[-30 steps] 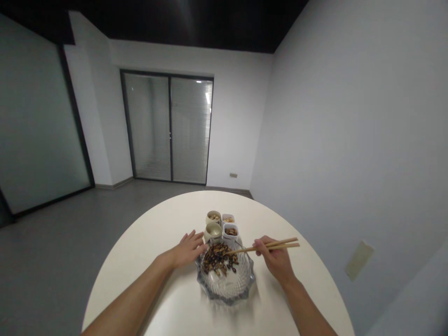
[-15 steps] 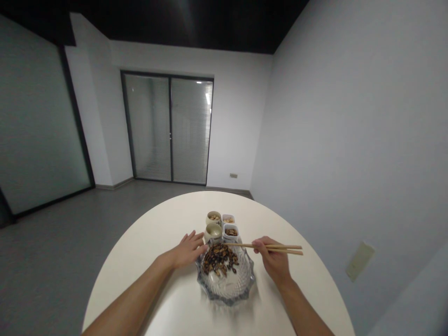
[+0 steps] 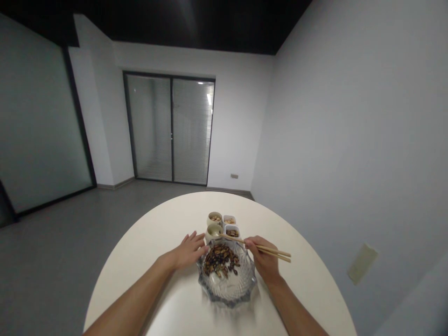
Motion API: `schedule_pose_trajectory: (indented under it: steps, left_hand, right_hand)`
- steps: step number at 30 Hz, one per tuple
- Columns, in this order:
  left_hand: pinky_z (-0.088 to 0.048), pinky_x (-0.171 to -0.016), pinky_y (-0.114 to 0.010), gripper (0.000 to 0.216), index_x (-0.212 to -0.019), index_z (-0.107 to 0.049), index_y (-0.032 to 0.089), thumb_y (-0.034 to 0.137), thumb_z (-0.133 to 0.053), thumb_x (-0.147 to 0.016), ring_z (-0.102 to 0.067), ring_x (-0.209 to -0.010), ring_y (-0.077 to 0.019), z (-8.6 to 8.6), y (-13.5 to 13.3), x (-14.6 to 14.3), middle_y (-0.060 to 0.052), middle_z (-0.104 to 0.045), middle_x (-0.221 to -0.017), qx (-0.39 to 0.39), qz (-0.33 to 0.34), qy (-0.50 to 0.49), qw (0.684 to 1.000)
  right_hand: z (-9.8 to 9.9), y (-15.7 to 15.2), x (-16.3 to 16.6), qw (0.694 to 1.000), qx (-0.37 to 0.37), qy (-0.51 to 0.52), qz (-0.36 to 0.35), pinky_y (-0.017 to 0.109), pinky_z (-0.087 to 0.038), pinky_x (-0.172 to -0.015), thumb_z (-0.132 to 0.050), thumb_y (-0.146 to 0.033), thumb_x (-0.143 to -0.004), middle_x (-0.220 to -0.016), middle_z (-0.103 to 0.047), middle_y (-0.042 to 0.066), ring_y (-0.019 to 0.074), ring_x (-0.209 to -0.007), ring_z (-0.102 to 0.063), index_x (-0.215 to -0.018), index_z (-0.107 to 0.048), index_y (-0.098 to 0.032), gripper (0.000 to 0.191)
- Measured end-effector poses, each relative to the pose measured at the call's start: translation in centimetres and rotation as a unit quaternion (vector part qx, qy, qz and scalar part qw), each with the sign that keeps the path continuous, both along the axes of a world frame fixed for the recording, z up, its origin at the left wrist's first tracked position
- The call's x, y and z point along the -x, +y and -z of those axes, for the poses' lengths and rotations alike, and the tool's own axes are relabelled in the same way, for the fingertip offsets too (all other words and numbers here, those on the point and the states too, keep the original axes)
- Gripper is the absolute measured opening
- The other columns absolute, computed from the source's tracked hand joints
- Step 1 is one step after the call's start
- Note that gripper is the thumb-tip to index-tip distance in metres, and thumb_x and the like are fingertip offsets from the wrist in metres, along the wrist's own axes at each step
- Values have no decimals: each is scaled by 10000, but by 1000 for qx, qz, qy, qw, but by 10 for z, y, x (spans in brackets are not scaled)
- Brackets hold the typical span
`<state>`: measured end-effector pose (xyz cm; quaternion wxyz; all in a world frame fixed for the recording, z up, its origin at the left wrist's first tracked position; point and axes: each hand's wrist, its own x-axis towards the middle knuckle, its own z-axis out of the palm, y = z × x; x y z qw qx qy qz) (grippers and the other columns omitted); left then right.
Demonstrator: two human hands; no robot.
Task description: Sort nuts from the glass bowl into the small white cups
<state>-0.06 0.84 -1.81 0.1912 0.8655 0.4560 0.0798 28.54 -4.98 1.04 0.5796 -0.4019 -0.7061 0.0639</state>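
Note:
Gripped in my right hand point(image 3: 264, 256) is a pair of wooden chopsticks point(image 3: 275, 252). Their tips reach left over the near greenish cup point(image 3: 213, 232); whether they pinch anything is too small to tell. A scalloped glass bowl point(image 3: 241, 289) stands below them, with dark brown seeds or nuts point(image 3: 221, 260) heaped toward its far left side. My left hand point(image 3: 189, 251) is open, fingers spread, its thumb at the bowl's left rim. Right of the near cup, a white square dish point(image 3: 232, 231) holds dark brown pieces.
Behind these stand another greenish cup point(image 3: 214, 218) with pale pieces and a second white dish point(image 3: 229, 220) with light pieces. All rest on a round white table point(image 3: 157, 298). A white wall point(image 3: 350, 140) rises on the right, close to the table.
My right hand has moved left and slightly down. The chopstick tips have gone from the bowl's far rim up to the near greenish cup. My left hand stays in place.

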Motion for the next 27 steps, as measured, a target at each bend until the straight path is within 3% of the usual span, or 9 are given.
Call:
schedule_pose_trajectory:
  steps: [9, 27]
  left_hand:
    - [-68, -1153, -591, 573, -1448, -468, 295, 605, -218, -1037, -85, -1467, -366, -5, -2, 0, -48, -234, -1602, 17, -13, -4, 1000]
    - [-73, -1148, -603, 580, -1445, -466, 297, 617, -208, -1035, -94, -1463, -378, 0, 2, 0, -54, -243, -1599, 9, -3, -6, 1000]
  right_hand:
    - [6, 8, 5, 999, 43, 5, -19, 308, -505, -654, -603, -412, -931, -720, -725, 38, 200, -674, -658, -812, -757, -231, 266]
    - [5, 8, 2, 997, 58, 25, -45, 318, -515, -683, -639, -411, -907, -778, -744, 52, 216, -732, -675, -826, -759, -230, 232]
